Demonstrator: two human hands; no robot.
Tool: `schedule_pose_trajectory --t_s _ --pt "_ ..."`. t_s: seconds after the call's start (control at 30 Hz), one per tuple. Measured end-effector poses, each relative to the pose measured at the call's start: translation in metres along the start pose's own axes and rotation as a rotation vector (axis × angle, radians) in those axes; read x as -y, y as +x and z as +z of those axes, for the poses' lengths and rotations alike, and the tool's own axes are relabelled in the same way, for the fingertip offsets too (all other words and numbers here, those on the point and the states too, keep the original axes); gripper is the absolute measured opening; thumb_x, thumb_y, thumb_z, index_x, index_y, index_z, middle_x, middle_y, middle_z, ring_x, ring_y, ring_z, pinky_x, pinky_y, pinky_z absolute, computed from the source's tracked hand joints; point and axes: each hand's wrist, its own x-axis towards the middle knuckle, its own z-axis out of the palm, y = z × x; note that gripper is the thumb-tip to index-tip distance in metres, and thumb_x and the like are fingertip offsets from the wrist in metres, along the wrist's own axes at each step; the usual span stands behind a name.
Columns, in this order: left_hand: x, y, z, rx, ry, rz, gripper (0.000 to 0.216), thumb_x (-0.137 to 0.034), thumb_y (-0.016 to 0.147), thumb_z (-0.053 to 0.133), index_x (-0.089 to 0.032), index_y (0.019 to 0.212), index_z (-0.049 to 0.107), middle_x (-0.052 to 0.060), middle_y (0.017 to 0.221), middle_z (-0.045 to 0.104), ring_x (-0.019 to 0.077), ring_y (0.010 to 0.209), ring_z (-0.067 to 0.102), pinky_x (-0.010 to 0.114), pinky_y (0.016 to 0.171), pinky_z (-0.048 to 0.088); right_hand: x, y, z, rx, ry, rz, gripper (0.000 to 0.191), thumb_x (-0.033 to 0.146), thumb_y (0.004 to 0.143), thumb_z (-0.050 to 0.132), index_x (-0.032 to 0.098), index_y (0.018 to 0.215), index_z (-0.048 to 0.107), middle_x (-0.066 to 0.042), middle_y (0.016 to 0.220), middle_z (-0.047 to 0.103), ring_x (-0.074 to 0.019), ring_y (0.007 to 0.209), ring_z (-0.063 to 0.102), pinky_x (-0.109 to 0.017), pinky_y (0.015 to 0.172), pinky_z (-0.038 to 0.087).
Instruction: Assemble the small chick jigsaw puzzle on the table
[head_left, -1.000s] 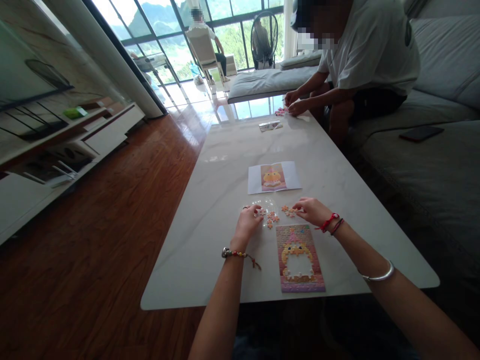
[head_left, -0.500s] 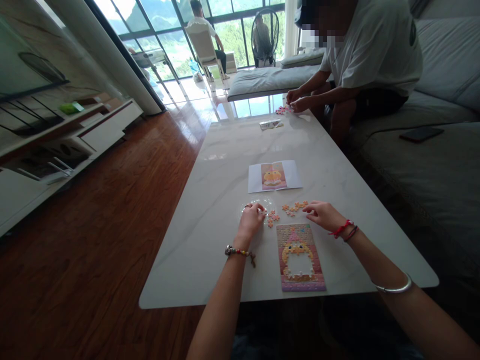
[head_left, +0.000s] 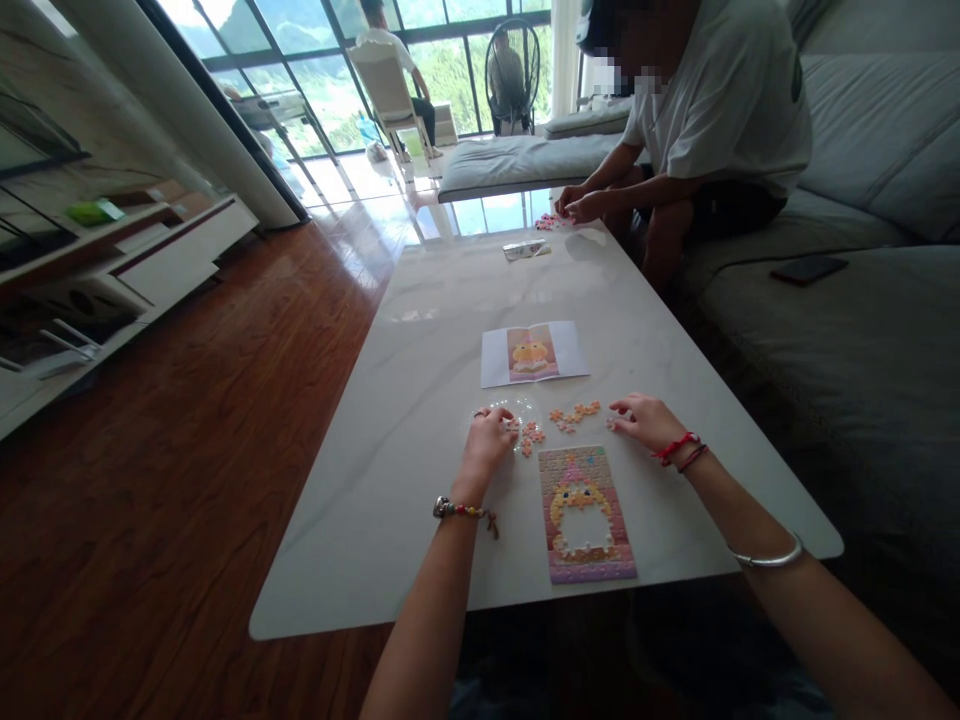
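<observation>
A partly filled jigsaw puzzle (head_left: 556, 520) lies near the table's front edge, its frame of pieces surrounding a white gap in the middle. Above its left corner, my left hand (head_left: 489, 440) bends its fingers together at a pale puzzle piece by the rim of a clear plate (head_left: 525, 404). Orange puzzle pieces (head_left: 532, 436) lie right beside that hand. More loose puzzle pieces (head_left: 575, 415) form a cluster between my hands. To their right, my right hand (head_left: 646, 422) has its fingertips closed on a small pinkish puzzle piece (head_left: 611, 424).
A folded picture sheet (head_left: 534, 352) lies beyond the pieces on the white table (head_left: 375, 480). Farther back is a small packet (head_left: 526, 250). A person (head_left: 720, 120) on the sofa handles pink pieces (head_left: 546, 221) at the far end.
The view has shifted slightly, moving the table left in the picture. My right hand has drawn away to the right from the loose cluster, a piece now showing at its fingertips. My left hand stays by the plate.
</observation>
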Motion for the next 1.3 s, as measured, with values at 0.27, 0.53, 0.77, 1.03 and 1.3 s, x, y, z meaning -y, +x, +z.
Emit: schedule_pose_trajectory --t_s 0.27,0.53,0.77,1.03,1.3 --pt "-0.019 -0.018 0.004 0.011 -0.066 0.044 0.018 -0.014 0.067 0.057 -0.020 0.083 0.061 0.002 0.085 0.050 0.0123 0.079 0.052 0.024 0.078 0.042 0.025 0.011 0.014 0.070 0.002 -0.119 0.024 0.016 0.069 0.058 0.017 0.092 0.064 -0.004 0.086 0.059 -0.0099 0.065 0.055 -0.020 0.067 0.042" --pt "-0.028 -0.010 0.008 0.016 -0.068 0.023 0.016 -0.020 0.073 0.052 -0.020 0.087 0.061 0.002 0.086 0.051 0.0080 0.067 0.053 0.021 0.067 0.044 0.023 0.033 0.015 0.002 -0.043 0.001 0.020 0.017 0.073 0.055 0.015 0.091 0.063 -0.007 0.091 0.057 -0.0116 0.072 0.056 -0.020 0.069 0.041" --pt "-0.039 0.012 0.021 0.047 0.005 0.064 0.021 -0.020 0.070 0.057 -0.019 0.091 0.061 0.004 0.092 0.052 0.0111 0.075 0.054 0.022 0.070 0.043 0.008 0.034 0.011 0.040 -0.060 0.019 0.009 0.012 0.066 0.059 0.015 0.074 0.064 -0.004 0.081 0.058 -0.0098 0.066 0.054 -0.018 0.062 0.040" --pt "-0.055 0.022 0.028 0.087 0.048 0.111 0.020 -0.020 0.070 0.058 -0.019 0.089 0.062 0.005 0.087 0.055 0.0146 0.081 0.053 0.025 0.073 0.042 0.006 0.032 0.009 0.068 -0.053 -0.042 0.005 0.014 0.070 0.056 0.014 0.071 0.061 -0.005 0.076 0.061 -0.0121 0.070 0.055 -0.020 0.064 0.039" --pt "-0.054 0.006 0.021 0.018 0.030 0.112 0.020 -0.024 0.073 0.056 -0.018 0.091 0.060 0.006 0.087 0.053 0.0148 0.082 0.053 0.026 0.075 0.042 0.012 0.033 0.013 0.061 -0.046 -0.105 0.010 0.016 0.068 0.061 0.016 0.078 0.063 -0.003 0.078 0.059 -0.0100 0.065 0.055 -0.019 0.062 0.040"
